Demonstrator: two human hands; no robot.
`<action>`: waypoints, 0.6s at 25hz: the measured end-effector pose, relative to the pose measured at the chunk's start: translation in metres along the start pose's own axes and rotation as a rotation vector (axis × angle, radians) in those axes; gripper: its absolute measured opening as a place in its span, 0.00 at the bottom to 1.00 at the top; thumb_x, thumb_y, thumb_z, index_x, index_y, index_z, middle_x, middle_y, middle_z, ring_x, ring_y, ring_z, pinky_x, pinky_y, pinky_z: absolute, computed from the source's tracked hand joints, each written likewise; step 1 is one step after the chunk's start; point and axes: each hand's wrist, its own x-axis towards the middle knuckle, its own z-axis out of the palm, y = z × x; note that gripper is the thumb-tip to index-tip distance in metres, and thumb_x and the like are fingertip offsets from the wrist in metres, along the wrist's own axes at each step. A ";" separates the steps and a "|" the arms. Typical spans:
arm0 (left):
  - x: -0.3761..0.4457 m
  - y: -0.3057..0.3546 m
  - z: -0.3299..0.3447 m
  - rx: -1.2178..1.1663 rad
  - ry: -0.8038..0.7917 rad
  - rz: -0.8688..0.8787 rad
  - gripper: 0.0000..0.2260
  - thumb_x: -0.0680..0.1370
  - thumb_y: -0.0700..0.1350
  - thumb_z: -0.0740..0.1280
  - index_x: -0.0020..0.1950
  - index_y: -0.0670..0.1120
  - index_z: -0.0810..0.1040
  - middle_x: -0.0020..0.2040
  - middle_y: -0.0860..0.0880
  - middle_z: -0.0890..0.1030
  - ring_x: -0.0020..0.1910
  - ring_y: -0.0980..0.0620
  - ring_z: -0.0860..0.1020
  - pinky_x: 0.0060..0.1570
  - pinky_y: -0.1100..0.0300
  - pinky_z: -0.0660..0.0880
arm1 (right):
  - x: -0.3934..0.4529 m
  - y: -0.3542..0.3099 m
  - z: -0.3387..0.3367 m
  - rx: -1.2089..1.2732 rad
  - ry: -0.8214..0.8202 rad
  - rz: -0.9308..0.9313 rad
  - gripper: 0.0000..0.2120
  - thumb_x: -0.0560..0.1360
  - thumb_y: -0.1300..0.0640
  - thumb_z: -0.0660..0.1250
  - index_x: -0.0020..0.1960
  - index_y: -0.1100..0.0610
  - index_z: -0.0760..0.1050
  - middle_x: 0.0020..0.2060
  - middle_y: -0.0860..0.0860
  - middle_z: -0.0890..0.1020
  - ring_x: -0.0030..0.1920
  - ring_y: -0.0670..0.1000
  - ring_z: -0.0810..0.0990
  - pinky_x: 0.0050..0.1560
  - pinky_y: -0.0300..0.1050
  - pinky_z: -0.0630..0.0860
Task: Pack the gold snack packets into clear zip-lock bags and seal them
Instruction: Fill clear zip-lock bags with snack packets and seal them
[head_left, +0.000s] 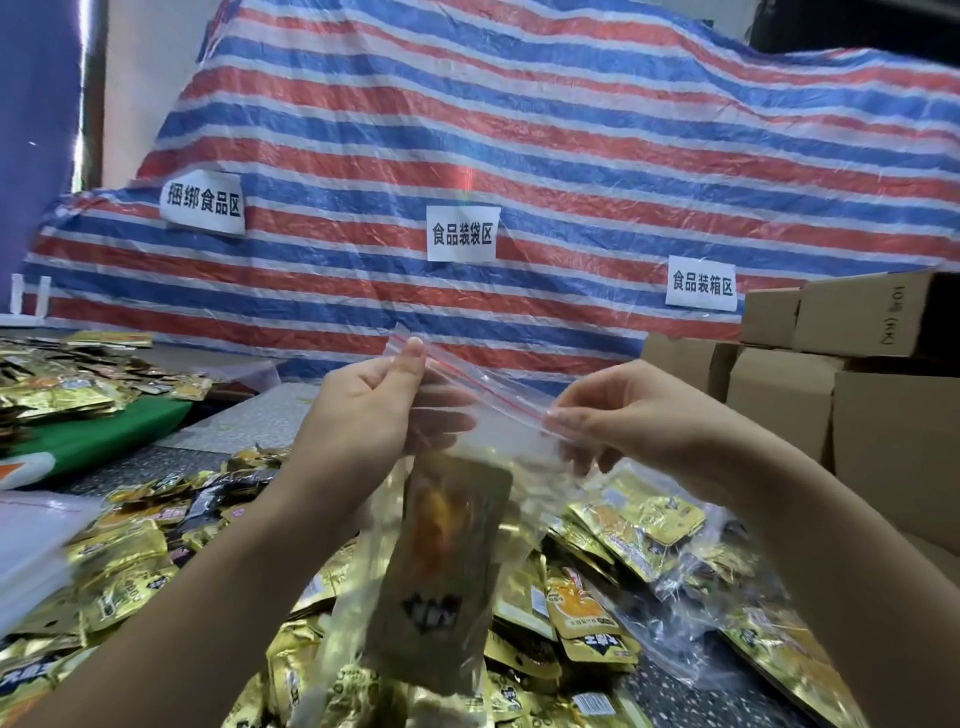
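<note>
Both hands (363, 410) (623, 415) pinching the red-striped zip edge of a crinkly clear bag (441, 545), flat gold packet (447, 566) inside.

zip-lock bag (457, 415): clear glossy plastic | snack packets (587, 608): shiny gold foil | boxes (779, 400): matt cardboard

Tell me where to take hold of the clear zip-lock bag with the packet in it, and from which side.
Grip the clear zip-lock bag along its red zip strip, pinching from the two ends, as the left hand and right hand do. The strip is the stiffest edge, and the gold packet hangs below it, so the weight keeps the mouth up. The film lower down looks slack and slippery.
</note>
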 end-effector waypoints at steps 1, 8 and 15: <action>0.000 0.001 0.000 0.027 -0.013 0.008 0.19 0.83 0.52 0.57 0.46 0.39 0.80 0.39 0.44 0.86 0.38 0.48 0.86 0.38 0.56 0.83 | 0.000 -0.002 -0.002 0.001 0.039 -0.014 0.09 0.79 0.55 0.68 0.43 0.55 0.83 0.35 0.51 0.85 0.34 0.45 0.82 0.40 0.45 0.76; 0.013 -0.019 0.001 0.203 -0.023 -0.014 0.19 0.83 0.54 0.56 0.49 0.43 0.80 0.41 0.45 0.86 0.37 0.46 0.85 0.36 0.56 0.81 | 0.008 0.012 0.005 0.027 0.155 0.075 0.07 0.78 0.55 0.68 0.45 0.54 0.83 0.38 0.49 0.86 0.38 0.44 0.83 0.42 0.39 0.75; 0.022 -0.060 -0.008 0.151 0.011 -0.176 0.19 0.83 0.55 0.56 0.51 0.42 0.78 0.39 0.47 0.86 0.34 0.46 0.84 0.30 0.58 0.79 | 0.008 0.062 0.068 0.705 0.124 0.154 0.29 0.69 0.30 0.65 0.59 0.50 0.73 0.53 0.54 0.85 0.55 0.53 0.84 0.59 0.51 0.78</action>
